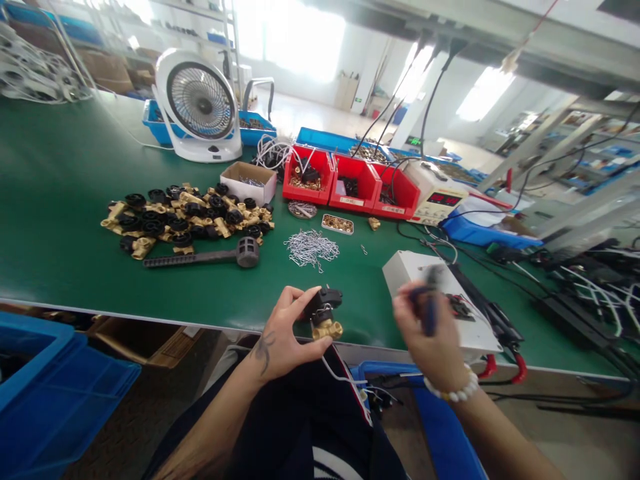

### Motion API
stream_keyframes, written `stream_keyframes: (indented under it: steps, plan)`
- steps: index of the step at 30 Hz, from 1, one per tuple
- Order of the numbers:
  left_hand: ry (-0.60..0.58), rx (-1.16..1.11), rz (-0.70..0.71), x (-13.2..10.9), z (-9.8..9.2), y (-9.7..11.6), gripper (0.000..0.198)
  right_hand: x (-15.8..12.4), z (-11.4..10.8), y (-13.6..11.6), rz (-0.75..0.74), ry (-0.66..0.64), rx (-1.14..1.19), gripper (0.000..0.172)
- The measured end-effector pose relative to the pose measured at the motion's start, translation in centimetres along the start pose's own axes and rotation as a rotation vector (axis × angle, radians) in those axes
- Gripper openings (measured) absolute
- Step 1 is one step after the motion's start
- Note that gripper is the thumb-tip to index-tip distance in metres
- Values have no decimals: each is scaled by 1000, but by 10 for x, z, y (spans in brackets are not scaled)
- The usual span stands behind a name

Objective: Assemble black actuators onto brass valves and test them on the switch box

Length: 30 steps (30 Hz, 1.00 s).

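My left hand pinches a small brass valve with a black top just over the near edge of the green bench. My right hand is closed round a dark blue-handled tool, blurred by motion, in front of a white box. A pile of brass and black valves lies further back on the left. A heap of thin metal clips rests in the middle of the bench.
A black plastic lever lies beside the valve pile. A small cardboard box, three red bins, a white fan and a meter with red digits stand behind. Blue crates sit below left. Cables trail at right.
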<state>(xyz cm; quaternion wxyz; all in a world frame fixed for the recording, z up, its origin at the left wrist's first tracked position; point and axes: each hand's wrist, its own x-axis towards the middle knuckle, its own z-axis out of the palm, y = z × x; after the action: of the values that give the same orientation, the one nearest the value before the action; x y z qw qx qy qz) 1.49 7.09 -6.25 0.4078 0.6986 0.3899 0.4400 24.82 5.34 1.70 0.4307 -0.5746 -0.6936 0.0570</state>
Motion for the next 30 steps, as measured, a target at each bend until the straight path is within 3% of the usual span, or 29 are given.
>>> stream_keyframes:
  steps: [2, 3, 4, 8, 9, 10, 13, 14, 15, 19, 20, 21, 24, 25, 26, 27, 30]
  plan:
    - [1, 6, -2, 0, 0, 0, 70, 0, 0, -3, -49, -372, -128, 9]
    - [2, 4, 0, 0, 0, 0, 70, 1, -1, -5, -68, -460, -172, 10]
    - [2, 0, 3, 0, 0, 0, 69, 3, -3, -6, -76, -441, -189, 11]
    - [7, -8, 10, 0, 0, 1, 69, 3, -6, -6, -29, 128, -89, 11]
    - [10, -4, 7, 0, 1, 1, 69, 1, -4, -5, -19, 168, -74, 11]
    - [10, 1, 4, 0, 1, 1, 69, -1, -1, -3, -18, 99, -86, 12]
    - [11, 4, -1, 0, 1, 1, 69, -2, 1, -2, -61, -421, -205, 18]
    - [10, 1, 0, 0, 1, 1, 69, -1, 0, -2, -68, -509, -233, 18]
    - [9, -4, 2, 0, 1, 1, 68, 1, -2, -3, -67, -484, -240, 16]
    - [13, -4, 5, 1, 1, 2, 68, 3, -5, -5, -20, 135, -126, 9]
    - [15, 0, 4, 1, 1, 2, 68, 2, -3, -4, -21, 183, -106, 9]
    - [15, 5, 3, 1, 1, 3, 69, 0, -1, -3, -30, 119, -114, 9]
    - [9, 18, -4, 2, 0, 3, 69, -3, 3, 1, -61, -414, -229, 15]
    - [4, 18, -6, 2, 0, 3, 69, -2, 2, 2, -60, -505, -254, 16]
    - [-2, 17, -4, 2, 0, 3, 69, -1, 0, 2, -54, -488, -255, 16]
    - [-9, 16, -1, 2, 0, 3, 69, 1, -2, 1, -44, -386, -236, 14]
    - [-15, 25, 15, 3, 0, 2, 69, 2, -5, 0, -15, 70, -148, 11]
